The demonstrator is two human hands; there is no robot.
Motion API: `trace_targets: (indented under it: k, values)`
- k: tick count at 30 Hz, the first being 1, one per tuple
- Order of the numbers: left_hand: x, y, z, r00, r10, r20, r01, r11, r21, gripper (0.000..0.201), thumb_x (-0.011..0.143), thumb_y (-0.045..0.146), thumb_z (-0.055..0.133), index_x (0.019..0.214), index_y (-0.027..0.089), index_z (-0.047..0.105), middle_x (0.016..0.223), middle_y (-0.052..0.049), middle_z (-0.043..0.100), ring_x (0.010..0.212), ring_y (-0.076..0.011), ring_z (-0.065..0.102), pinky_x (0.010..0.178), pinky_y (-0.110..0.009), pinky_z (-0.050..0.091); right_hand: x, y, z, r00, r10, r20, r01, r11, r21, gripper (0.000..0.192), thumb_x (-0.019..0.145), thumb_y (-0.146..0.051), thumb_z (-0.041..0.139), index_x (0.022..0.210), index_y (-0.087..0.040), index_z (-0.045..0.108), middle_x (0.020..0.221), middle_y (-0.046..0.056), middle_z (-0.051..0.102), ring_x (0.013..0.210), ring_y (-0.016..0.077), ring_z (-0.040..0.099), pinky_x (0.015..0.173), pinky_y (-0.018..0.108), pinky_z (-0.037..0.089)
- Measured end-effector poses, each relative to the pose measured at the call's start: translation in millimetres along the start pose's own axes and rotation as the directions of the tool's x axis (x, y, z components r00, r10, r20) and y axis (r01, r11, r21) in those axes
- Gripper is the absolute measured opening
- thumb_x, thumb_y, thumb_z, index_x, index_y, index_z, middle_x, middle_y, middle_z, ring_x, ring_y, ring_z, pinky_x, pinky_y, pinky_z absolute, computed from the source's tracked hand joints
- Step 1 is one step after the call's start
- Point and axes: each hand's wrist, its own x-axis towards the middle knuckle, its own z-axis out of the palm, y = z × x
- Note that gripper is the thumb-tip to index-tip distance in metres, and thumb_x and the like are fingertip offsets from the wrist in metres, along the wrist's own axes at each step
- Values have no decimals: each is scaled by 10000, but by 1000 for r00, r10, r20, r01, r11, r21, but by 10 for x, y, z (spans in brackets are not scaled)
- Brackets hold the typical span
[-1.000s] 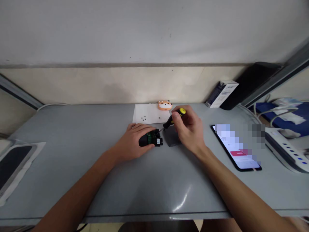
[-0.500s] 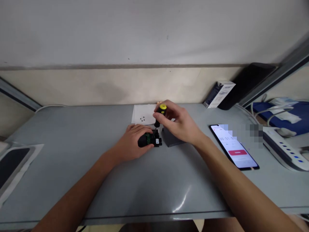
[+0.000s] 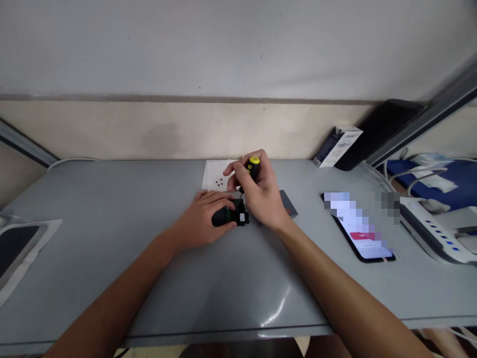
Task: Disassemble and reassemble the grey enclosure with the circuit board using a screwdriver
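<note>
On the desk my left hand (image 3: 203, 216) is closed around a small opened black device with a green circuit board (image 3: 242, 218), keeping it against the surface. Its exact kind I cannot make out. My right hand (image 3: 261, 191) grips a black and yellow screwdriver (image 3: 254, 168), tilted, with its shaft pointing down into the device. Where the tip meets the device is too small to tell. Behind the device, several tiny dark screws (image 3: 219, 182) lie on a white sheet of paper (image 3: 210, 171). Partly hidden by my right hand is a dark grey flat piece (image 3: 288, 204).
A lit phone (image 3: 359, 233) lies on the grey desk (image 3: 208, 288) to the right, beside a white power strip (image 3: 434, 231) with cables. A small box (image 3: 337, 146) and a black cylindrical object (image 3: 376, 132) stand at the back right. A dark tablet-like object (image 3: 17, 248) is at far left.
My right hand has turned around the screwdriver and shifted slightly left, its fingers now reaching farther over the paper. More of the grey piece shows on its right. My left hand holds still.
</note>
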Motion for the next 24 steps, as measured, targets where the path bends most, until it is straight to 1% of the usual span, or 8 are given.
trace_targets:
  k: [3,6,10,13,17,19,21,24]
  values:
    - [0,12,-9,1000,3,-1,-3,1000,14,201,929,369,705,1098,260,706,1360,-53,723,1301,-297,632,1153,-509,391,4,27,-40,999,-49,-6,48,997,-61,274,972,-528,669,1072,-302,552,763,-55,535,618,110,494,600,295,441]
    - [5,26,-19,1000,-1,6,1,1000,17,192,931,373,705,1086,260,707,1348,-52,728,1284,-298,642,1158,-515,381,17,40,-77,1000,-11,5,11,999,-30,378,955,-665,618,1052,-300,589,699,-55,423,600,127,423,577,303,387]
    - [10,22,-15,1000,1,6,-1,1000,9,174,934,374,697,1064,258,697,1362,-49,726,1291,-297,640,1158,-515,373,34,0,-99,997,63,52,-69,989,134,460,977,-721,519,966,-269,601,765,-19,487,643,130,462,635,311,448]
    - [7,12,-10,1000,9,2,-9,1000,5,175,934,372,698,1065,255,693,1373,-54,723,1295,-295,641,1167,-521,362,40,-33,-124,995,75,70,-86,983,164,412,947,-666,629,910,-257,591,806,-14,537,673,125,509,675,310,480]
    - [3,13,-22,1000,11,1,-11,1000,1,181,938,382,696,1073,261,694,1366,-53,727,1288,-289,645,1171,-517,363,51,-7,-168,998,49,50,-54,991,120,422,906,-645,706,868,-261,534,808,-34,609,645,105,540,664,296,482]
    - [6,19,-30,1000,14,11,-14,1000,4,179,941,379,691,1075,260,695,1362,-55,729,1289,-293,644,1162,-519,367,65,27,-185,999,34,21,-36,994,101,444,898,-637,723,850,-270,479,699,-68,560,580,98,501,600,277,444]
    - [10,24,-34,1000,13,23,-13,1000,8,178,945,376,684,1080,260,696,1359,-57,731,1286,-296,644,1150,-522,373,83,50,-197,1000,20,-10,-19,995,93,472,884,-678,711,850,-279,463,614,-91,451,538,102,444,548,266,401]
    - [11,22,-30,1000,5,21,-6,1000,18,178,949,379,679,1078,260,703,1351,-57,734,1278,-298,645,1136,-517,383,103,36,-213,996,85,-6,-84,989,121,518,904,-802,555,957,-287,552,653,-63,439,567,122,451,563,289,437]
